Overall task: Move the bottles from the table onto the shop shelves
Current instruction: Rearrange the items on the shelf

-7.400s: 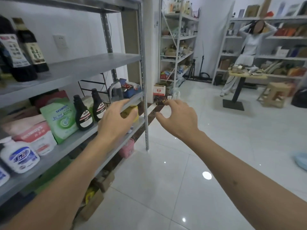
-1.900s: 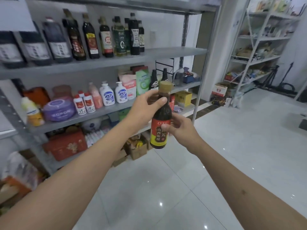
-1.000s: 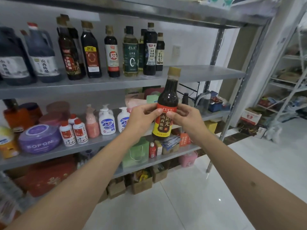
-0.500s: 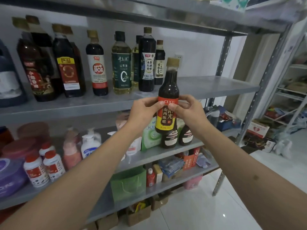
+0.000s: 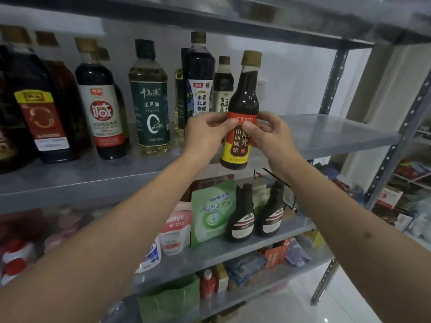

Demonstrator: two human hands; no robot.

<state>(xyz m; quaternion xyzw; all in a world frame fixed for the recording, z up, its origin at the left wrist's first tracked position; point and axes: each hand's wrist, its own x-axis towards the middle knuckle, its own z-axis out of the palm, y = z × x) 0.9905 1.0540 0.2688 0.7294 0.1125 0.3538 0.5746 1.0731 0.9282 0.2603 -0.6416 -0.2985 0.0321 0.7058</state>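
A dark vinegar bottle (image 5: pixel 242 99) with a tan cap and a red and yellow label is upright in the air, in front of the grey upper shelf (image 5: pixel 331 134). My left hand (image 5: pixel 205 134) grips its label from the left and my right hand (image 5: pixel 268 134) grips it from the right. Its base hangs just off the shelf's front edge. A row of several sauce and oil bottles (image 5: pixel 149 99) stands on that shelf to the left, the nearest two just behind my left hand.
The shelf's right part is bare metal. Below, a lower shelf (image 5: pixel 233 250) carries two dark squeeze bottles (image 5: pixel 240 215), a green refill pouch (image 5: pixel 210 213) and soap bottles. A steel upright (image 5: pixel 396 145) stands at right, with more racks beyond it.
Both hands have lifted the vinegar bottle from waist height up to the upper shelf's level, and I have stepped closer to the rack.
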